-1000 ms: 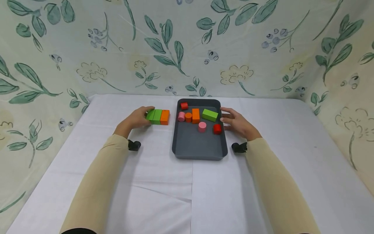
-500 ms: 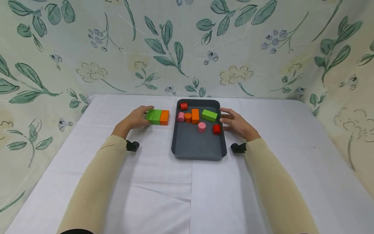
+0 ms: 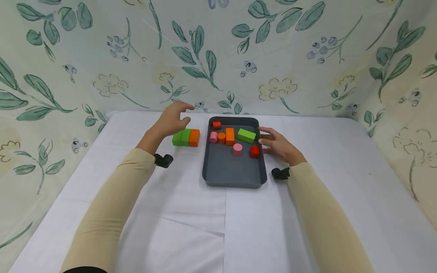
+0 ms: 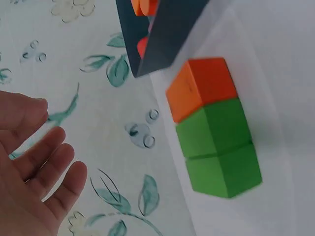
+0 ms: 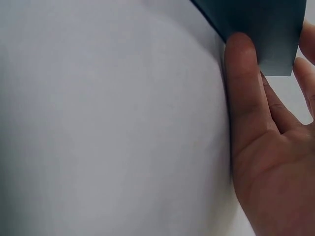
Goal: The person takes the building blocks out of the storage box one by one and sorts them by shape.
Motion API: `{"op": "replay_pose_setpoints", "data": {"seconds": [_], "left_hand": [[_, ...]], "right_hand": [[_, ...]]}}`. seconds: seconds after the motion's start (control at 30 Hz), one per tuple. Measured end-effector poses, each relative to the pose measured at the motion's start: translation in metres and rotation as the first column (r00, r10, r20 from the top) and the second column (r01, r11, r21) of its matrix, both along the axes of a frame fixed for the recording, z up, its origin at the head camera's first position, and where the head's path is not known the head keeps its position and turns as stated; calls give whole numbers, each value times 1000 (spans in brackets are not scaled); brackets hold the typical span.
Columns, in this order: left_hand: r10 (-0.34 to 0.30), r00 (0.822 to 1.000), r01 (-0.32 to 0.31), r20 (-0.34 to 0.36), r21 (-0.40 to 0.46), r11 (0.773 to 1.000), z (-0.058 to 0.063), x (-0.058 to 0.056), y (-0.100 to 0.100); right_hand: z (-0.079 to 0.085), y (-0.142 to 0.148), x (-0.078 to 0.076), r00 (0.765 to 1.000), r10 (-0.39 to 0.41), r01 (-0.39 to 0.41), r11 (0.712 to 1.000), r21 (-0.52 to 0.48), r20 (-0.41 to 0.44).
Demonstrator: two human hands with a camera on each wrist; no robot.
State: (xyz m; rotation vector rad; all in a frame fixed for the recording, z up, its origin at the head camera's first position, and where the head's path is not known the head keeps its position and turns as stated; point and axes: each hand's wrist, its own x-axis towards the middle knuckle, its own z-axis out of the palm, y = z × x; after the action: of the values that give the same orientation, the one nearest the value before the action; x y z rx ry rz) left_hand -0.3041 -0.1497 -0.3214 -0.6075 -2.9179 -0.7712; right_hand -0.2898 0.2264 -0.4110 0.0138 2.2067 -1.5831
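Note:
My left hand is raised above and behind a row of blocks on the table, thumb and fingers apart with nothing between them. The row has two green blocks and an orange block, side by side and touching; the left wrist view shows the orange block nearest the tray. My right hand rests against the right wall of a dark grey tray, its fingers fairly straight. In the right wrist view the thumb or a finger touches the tray's outer wall.
Inside the tray lie a light green block, an orange block, an orange cylinder, two pink cylinders and two red pieces. A white cloth covers the table. Leaf-patterned fabric hangs behind.
My left hand has let go of the green end of the block row and risen up and away toward the back. The blocks, tray and right hand keep their places.

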Motion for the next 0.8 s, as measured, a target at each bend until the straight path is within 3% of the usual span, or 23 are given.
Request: {"op": "replay_pose_setpoints", "data": {"seconds": [0.17, 0.3, 0.57, 0.8], "left_hand": [[-106, 994, 106, 4, -6, 994, 10, 6, 36], [-144, 988, 145, 60, -8, 989, 10, 4, 64], [-200, 966, 212, 163, -59, 975, -10, -4, 102], [-152, 963, 181, 221, -118, 976, -24, -8, 115]], "right_hand": [[-4, 2, -2, 1000, 3, -3, 1000, -15, 6], [-3, 2, 0, 1000, -5, 5, 1000, 0, -1], [2, -1, 3, 1000, -13, 13, 1000, 2, 13], [5, 0, 3, 1000, -8, 8, 1000, 8, 11]]}}
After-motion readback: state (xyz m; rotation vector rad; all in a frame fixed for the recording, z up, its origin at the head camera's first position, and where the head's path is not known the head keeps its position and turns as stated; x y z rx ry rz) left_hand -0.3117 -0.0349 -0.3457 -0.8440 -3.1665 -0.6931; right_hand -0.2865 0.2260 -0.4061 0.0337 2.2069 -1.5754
